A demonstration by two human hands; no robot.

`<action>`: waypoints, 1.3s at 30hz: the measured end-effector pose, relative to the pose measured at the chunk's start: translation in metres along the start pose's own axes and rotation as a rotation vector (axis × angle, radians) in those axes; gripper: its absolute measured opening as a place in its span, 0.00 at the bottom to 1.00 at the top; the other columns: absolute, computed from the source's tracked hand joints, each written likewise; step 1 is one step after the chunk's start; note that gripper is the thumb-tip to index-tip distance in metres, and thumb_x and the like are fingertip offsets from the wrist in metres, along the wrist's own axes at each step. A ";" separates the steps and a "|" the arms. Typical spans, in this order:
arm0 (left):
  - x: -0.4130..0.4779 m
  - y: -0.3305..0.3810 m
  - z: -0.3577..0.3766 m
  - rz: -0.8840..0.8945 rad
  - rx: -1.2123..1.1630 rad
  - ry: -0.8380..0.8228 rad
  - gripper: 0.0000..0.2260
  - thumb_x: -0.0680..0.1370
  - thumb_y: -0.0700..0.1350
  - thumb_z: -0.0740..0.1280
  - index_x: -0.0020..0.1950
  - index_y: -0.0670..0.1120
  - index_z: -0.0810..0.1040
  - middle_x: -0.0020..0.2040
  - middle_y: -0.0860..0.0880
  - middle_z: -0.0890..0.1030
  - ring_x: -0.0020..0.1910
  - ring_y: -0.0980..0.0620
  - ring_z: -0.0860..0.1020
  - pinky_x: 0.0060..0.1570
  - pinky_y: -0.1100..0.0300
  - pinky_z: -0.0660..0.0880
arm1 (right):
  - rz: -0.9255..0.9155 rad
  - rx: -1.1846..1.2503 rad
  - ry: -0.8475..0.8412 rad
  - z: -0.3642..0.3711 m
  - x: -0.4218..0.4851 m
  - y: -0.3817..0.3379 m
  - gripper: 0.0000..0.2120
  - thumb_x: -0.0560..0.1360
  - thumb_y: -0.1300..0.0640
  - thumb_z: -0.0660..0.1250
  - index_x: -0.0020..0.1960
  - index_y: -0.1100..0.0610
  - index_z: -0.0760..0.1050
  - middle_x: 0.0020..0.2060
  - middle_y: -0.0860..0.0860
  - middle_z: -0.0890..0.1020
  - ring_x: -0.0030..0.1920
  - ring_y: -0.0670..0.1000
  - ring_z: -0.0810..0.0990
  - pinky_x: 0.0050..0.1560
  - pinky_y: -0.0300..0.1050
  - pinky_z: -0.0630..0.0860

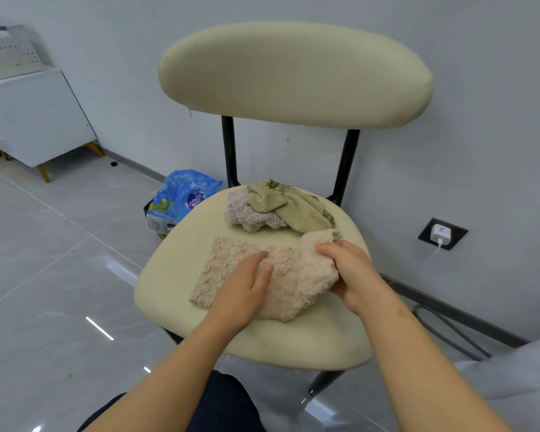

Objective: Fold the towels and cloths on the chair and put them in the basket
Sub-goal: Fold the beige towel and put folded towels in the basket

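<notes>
A fluffy beige cloth (225, 266) lies spread on the cream chair seat (175, 275), its right part lifted and bunched. My left hand (247, 285) rests flat on the cloth's middle with straight fingers. My right hand (346, 269) grips the raised right end of that cloth. Behind it, at the back of the seat, a crumpled pinkish-beige cloth (250, 213) and an olive-green towel (293, 207) lie in a heap. A white perforated basket (10, 54) stands on a cabinet at the far left.
A blue plastic bag (181, 194) sits on the floor left of the chair. The white cabinet (35, 120) stands at the left wall. A charger is plugged into a wall socket (441, 233) on the right, with cables along the baseboard. The floor is glossy grey tile.
</notes>
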State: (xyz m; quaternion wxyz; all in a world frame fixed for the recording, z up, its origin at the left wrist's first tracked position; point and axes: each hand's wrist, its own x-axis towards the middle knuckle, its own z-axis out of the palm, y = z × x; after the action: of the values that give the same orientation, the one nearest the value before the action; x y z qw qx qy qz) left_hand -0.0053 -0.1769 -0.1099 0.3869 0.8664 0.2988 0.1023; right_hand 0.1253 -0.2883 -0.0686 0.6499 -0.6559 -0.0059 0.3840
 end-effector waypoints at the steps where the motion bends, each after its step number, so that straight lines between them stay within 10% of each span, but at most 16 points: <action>1: 0.002 0.002 -0.008 -0.045 -0.140 -0.003 0.16 0.82 0.51 0.53 0.69 0.52 0.68 0.66 0.55 0.71 0.65 0.56 0.70 0.63 0.61 0.64 | 0.004 0.016 -0.045 0.011 -0.001 -0.002 0.03 0.76 0.61 0.64 0.48 0.56 0.75 0.42 0.54 0.82 0.41 0.53 0.80 0.46 0.49 0.77; 7: 0.015 0.001 -0.048 -0.532 -1.058 0.000 0.20 0.80 0.61 0.50 0.65 0.52 0.67 0.52 0.45 0.77 0.42 0.48 0.79 0.40 0.53 0.76 | 0.027 0.053 -0.257 0.055 -0.005 -0.003 0.09 0.79 0.53 0.60 0.47 0.58 0.74 0.45 0.54 0.81 0.33 0.51 0.79 0.33 0.43 0.75; 14: 0.017 -0.018 -0.038 -0.328 -0.510 -0.082 0.20 0.77 0.43 0.67 0.65 0.59 0.68 0.47 0.49 0.75 0.41 0.54 0.74 0.36 0.66 0.71 | -0.128 -0.278 0.258 0.043 0.018 0.042 0.03 0.73 0.61 0.63 0.42 0.54 0.73 0.38 0.51 0.77 0.36 0.50 0.73 0.38 0.44 0.68; 18: 0.020 -0.026 -0.032 -0.303 -0.395 -0.038 0.18 0.73 0.32 0.63 0.52 0.54 0.78 0.52 0.51 0.74 0.45 0.54 0.73 0.40 0.64 0.70 | -0.024 -0.387 0.167 0.045 0.024 0.057 0.22 0.72 0.55 0.70 0.62 0.56 0.66 0.52 0.54 0.76 0.51 0.54 0.76 0.51 0.46 0.74; 23: 0.011 -0.039 -0.042 -0.275 -0.323 0.069 0.18 0.72 0.33 0.63 0.48 0.57 0.78 0.53 0.56 0.78 0.45 0.53 0.75 0.52 0.59 0.73 | -0.003 -0.230 0.030 0.055 0.024 0.056 0.24 0.71 0.63 0.70 0.63 0.56 0.64 0.52 0.56 0.76 0.35 0.47 0.72 0.21 0.30 0.66; 28: 0.008 -0.024 -0.016 -0.265 -0.361 -0.094 0.15 0.74 0.36 0.66 0.52 0.56 0.78 0.57 0.50 0.78 0.44 0.51 0.75 0.53 0.60 0.72 | -0.041 -0.203 0.154 0.021 0.018 0.054 0.19 0.70 0.65 0.68 0.57 0.54 0.67 0.53 0.56 0.78 0.50 0.54 0.79 0.49 0.47 0.77; 32: 0.012 0.003 0.015 -0.224 -0.423 -0.147 0.14 0.74 0.37 0.66 0.53 0.55 0.77 0.60 0.50 0.77 0.55 0.45 0.78 0.58 0.56 0.74 | -0.041 -0.240 0.240 -0.017 0.013 0.049 0.18 0.71 0.60 0.70 0.58 0.53 0.68 0.48 0.52 0.77 0.50 0.54 0.78 0.55 0.52 0.76; 39: 0.019 0.006 -0.005 -0.209 -0.434 -0.093 0.13 0.73 0.38 0.68 0.49 0.57 0.79 0.50 0.49 0.79 0.36 0.54 0.74 0.41 0.61 0.72 | -0.140 -0.276 0.334 -0.032 0.012 0.048 0.15 0.76 0.55 0.64 0.61 0.54 0.69 0.44 0.47 0.75 0.45 0.49 0.75 0.51 0.46 0.71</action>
State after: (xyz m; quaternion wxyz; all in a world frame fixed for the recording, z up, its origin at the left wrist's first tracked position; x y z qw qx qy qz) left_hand 0.0110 -0.1659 -0.1029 0.5860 0.7309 0.3397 0.0833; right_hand 0.1264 -0.3166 -0.1207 0.5710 -0.7910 0.0037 0.2196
